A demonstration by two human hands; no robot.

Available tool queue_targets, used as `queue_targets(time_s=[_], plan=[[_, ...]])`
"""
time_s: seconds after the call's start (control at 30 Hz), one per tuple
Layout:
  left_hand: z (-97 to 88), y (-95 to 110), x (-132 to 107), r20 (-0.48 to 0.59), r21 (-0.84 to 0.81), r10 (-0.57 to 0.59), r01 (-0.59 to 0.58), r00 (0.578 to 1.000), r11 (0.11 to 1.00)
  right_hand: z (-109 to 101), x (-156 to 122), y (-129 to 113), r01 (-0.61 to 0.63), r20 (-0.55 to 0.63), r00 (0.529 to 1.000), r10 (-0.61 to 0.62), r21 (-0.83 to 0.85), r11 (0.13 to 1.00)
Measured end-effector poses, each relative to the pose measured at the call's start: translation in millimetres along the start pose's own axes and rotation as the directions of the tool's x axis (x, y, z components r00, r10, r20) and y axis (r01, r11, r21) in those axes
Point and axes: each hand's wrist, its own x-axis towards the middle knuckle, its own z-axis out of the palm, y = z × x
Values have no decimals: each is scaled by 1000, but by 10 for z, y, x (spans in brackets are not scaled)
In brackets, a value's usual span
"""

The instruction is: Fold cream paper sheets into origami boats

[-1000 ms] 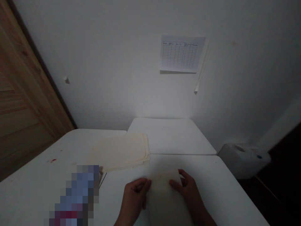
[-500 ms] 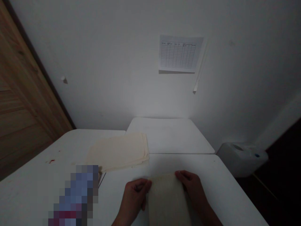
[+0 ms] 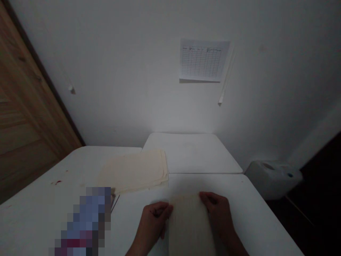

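A pale cream sheet (image 3: 190, 227) lies in front of me, its lower part cut off by the frame's bottom edge. I cannot tell whether it is cloth or paper. At its far left corner, my left hand (image 3: 156, 220) pinches the edge between thumb and fingers. The far right corner is pinched by my right hand (image 3: 217, 209). Beyond my left hand, a stack of similar cream sheets (image 3: 133, 169) rests flat, with uneven layers along its right side.
White tables (image 3: 197, 153) stand joined against the wall. A pixelated blue and red item (image 3: 85, 217) is at the left. On the wall hangs a printed chart (image 3: 202, 62). A whitish plastic container (image 3: 274, 179) stands beyond the table's right edge. A wooden door (image 3: 23, 92) is at far left.
My right hand has shifted slightly outward and away from me with its corner. The sheet looks a little paler, with faint lengthwise lines now showing. My left hand has barely moved.
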Motion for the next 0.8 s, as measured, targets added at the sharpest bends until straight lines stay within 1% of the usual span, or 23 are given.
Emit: queue_targets(time_s=[0.17, 0.33, 0.43, 0.53, 0.67, 0.8], plan=[[21, -24, -15, 61, 49, -30, 27, 998, 998, -22, 6, -8, -8, -40, 999, 9, 22, 1000], [15, 22, -20, 70, 63, -39, 35, 997, 997, -9, 0, -11, 0, -56, 998, 1, 16, 1000], [10, 42, -21, 57, 54, -35, 32, 998, 998, 3, 7, 7, 10, -52, 999, -7, 40, 999], [2, 62, -26, 27, 35, -22, 22, 999, 999, 9, 25, 29, -15, -25, 1000, 17, 64, 998], [-17, 82, -27, 4, 36, -11, 11, 1000, 999, 3, 40, 54, -58, 55, 997, 51, 133, 989], [-34, 99, -24, 12, 47, -20, 19, 1000, 999, 0, 44, 68, -43, 58, 998, 35, 157, 987]])
